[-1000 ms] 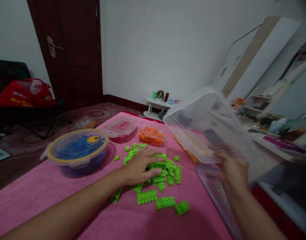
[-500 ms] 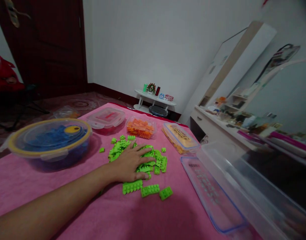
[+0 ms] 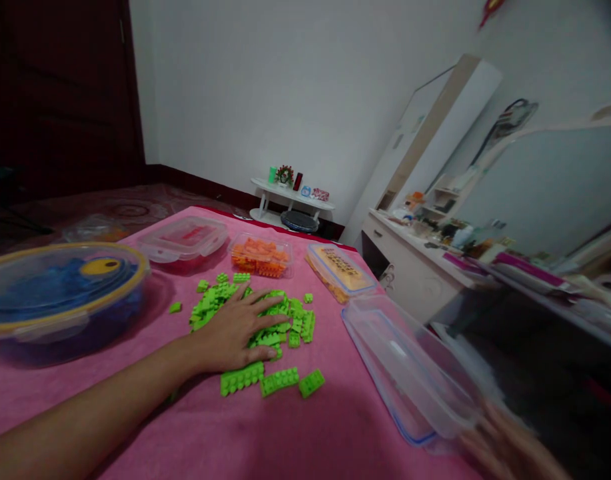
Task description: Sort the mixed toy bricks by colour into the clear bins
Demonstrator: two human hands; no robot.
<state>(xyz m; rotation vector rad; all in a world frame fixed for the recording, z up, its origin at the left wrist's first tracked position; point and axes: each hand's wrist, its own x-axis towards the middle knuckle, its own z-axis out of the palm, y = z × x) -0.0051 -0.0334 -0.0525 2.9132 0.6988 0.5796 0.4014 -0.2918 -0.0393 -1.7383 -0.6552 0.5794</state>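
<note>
My left hand (image 3: 240, 327) lies palm down on a pile of green toy building bricks (image 3: 210, 303), fingers spread. A few loose green bricks (image 3: 279, 381) are just in front of it. At the lower right my right hand (image 3: 510, 440), blurred by motion, grips the near end of a long clear plastic container (image 3: 410, 363). The container is over a clear lid with a blue rim (image 3: 402, 427), which it partly hides.
A round tub of blue pieces (image 3: 65, 313) with a yellow-rimmed lid stands left. Behind are a lidded box with red contents (image 3: 185, 240), an open box of orange bricks (image 3: 262, 257) and a lidded yellow box (image 3: 340, 270). A dresser (image 3: 410, 253) stands right.
The clear container has moved left with my right hand, over the blue-rimmed lid. My left hand stays on the green bricks. The whole view has shifted to the right.
</note>
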